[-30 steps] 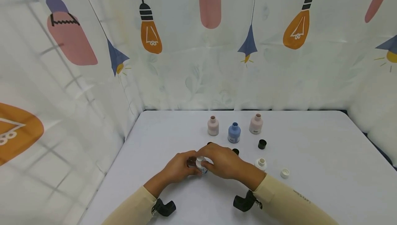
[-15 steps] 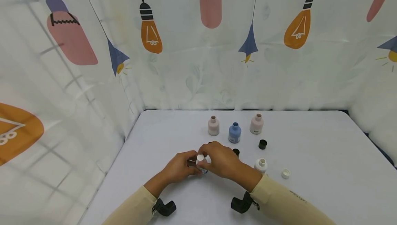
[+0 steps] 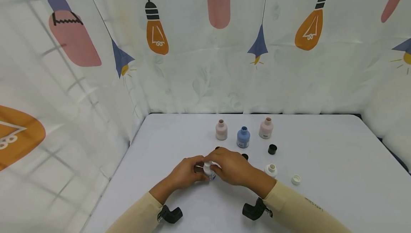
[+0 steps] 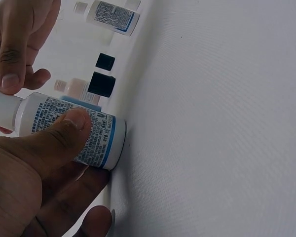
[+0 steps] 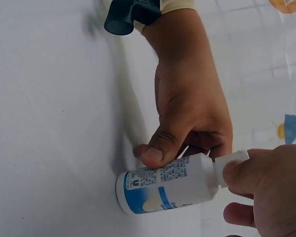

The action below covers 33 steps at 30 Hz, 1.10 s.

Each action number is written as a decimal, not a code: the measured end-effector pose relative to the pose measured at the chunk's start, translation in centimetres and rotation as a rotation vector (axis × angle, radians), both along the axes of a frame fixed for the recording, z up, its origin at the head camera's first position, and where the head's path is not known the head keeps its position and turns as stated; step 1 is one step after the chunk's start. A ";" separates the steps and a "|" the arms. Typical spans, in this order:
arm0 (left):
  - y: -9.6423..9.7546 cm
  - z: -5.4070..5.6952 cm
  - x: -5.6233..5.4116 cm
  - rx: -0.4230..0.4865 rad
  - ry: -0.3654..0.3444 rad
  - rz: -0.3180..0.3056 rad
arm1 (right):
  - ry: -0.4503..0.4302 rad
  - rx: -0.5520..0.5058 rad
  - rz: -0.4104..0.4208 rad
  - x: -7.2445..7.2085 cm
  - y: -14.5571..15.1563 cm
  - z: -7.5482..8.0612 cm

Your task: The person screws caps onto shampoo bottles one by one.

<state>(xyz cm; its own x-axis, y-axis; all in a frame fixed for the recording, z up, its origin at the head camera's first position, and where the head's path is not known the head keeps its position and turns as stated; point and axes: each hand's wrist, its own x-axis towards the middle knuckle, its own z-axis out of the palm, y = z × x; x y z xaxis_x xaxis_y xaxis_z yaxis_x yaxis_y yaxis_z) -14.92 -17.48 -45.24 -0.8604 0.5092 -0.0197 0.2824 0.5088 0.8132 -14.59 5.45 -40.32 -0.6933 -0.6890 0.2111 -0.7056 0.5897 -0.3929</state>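
Near the front middle of the table, a white bottle (image 5: 170, 185) with a blue-and-white label stands upright, its base at the tabletop. My left hand (image 3: 186, 173) grips its body, the thumb (image 4: 71, 129) lying across the printed label and the fingers behind. Above, thumb and fingers of my right hand (image 3: 232, 168) pinch the white cap (image 4: 4, 109), which sits on the bottle's neck. Part of the cap is hidden by the right thumb in the right wrist view. To the right stands another white bottle (image 3: 271, 170), uncapped, with a loose white cap (image 3: 296, 180) beside it.
Toward the back stand an uncapped pink bottle (image 3: 221, 131), a blue bottle (image 3: 243, 138) and a second pink bottle (image 3: 265, 129). A black cap (image 3: 272, 149) lies in front of them; another black cap (image 3: 245, 156) is partly hidden behind the right hand. Patterned cloth hangs around the table.
The right hand turned on the cap: half a second ago its fingers showed the cap top, and now they cover more of it again. The left hand has kept its place on the bottle.
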 end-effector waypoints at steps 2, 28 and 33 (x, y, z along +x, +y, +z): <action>0.0 0.0 0.0 -0.003 0.003 -0.001 | -0.006 -0.001 -0.022 0.0 -0.1 0.0; 0.0 0.0 0.0 -0.010 -0.008 0.000 | -0.075 -0.023 -0.011 -0.3 0.4 -0.1; 0.1 -0.1 0.0 0.007 -0.011 -0.006 | -0.058 -0.025 -0.051 -0.4 0.3 -0.2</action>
<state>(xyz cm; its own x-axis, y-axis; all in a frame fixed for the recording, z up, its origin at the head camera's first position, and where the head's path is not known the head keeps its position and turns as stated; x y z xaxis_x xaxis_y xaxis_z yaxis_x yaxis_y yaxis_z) -14.95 -17.41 -45.31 -0.8570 0.5147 -0.0259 0.2764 0.5015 0.8198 -14.98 5.72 -40.52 -0.7388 -0.6477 0.1862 -0.6506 0.6134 -0.4478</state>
